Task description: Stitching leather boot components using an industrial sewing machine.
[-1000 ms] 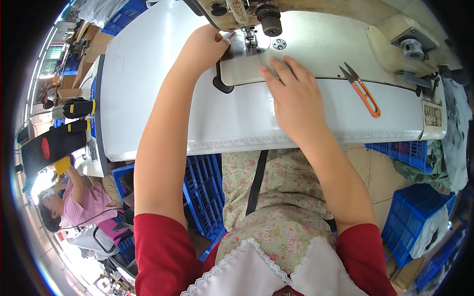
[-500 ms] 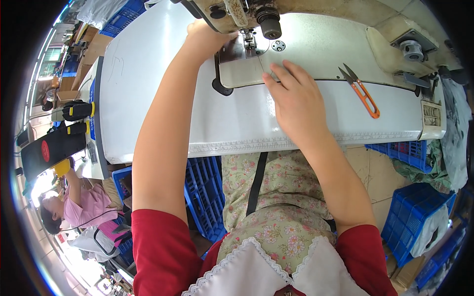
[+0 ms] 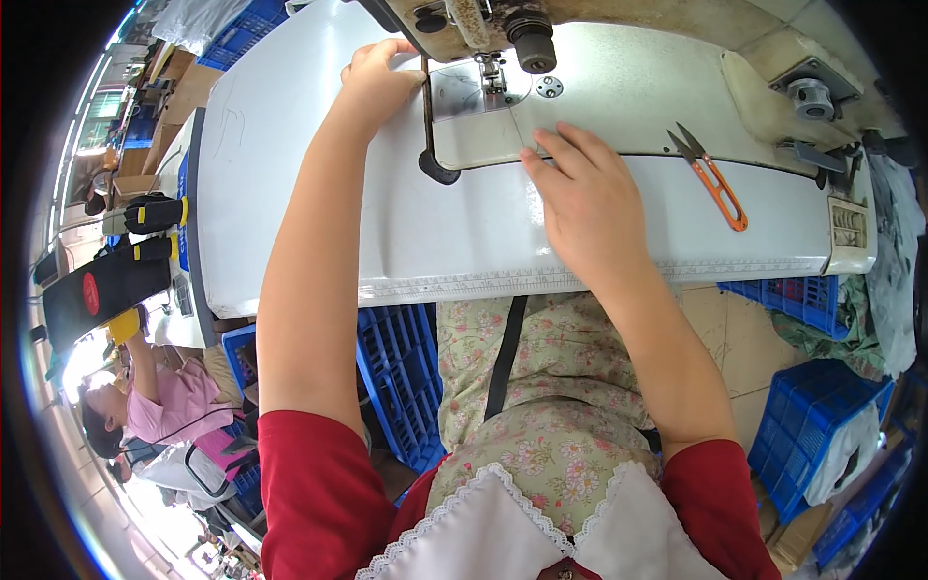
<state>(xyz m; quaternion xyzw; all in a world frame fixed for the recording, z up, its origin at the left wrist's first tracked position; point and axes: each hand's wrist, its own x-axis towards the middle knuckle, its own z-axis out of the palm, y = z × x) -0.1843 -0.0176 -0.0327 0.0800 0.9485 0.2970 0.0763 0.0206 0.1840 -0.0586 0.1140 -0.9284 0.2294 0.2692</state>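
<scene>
A sewing machine (image 3: 619, 101) has its presser foot (image 3: 492, 81) over a metal needle plate (image 3: 459, 101). My left hand (image 3: 375, 89) is left of the plate beside the machine head. Its thumb and fingers are apart, with nothing visible between them; the fingertips are partly hidden. My right hand (image 3: 592, 198) lies palm down at the front edge of the machine bed, fingers stretched and loosely spread. A thin thread (image 3: 515, 126) runs from beneath the foot toward its fingertips. Orange-handled thread snips (image 3: 717, 188) lie to the right, blades pointing away.
A printed ruler strip (image 3: 464, 285) runs along the white table's (image 3: 271, 193) front edge. Blue plastic crates (image 3: 812, 425) stand at right, another blue crate (image 3: 396, 377) under the table. Someone in pink (image 3: 179, 396) sits at another machine (image 3: 106, 290) on the left.
My left hand has moved left, away from the presser foot, and its fingers have come into view. My right hand has shifted slightly right. The snips stay on the table.
</scene>
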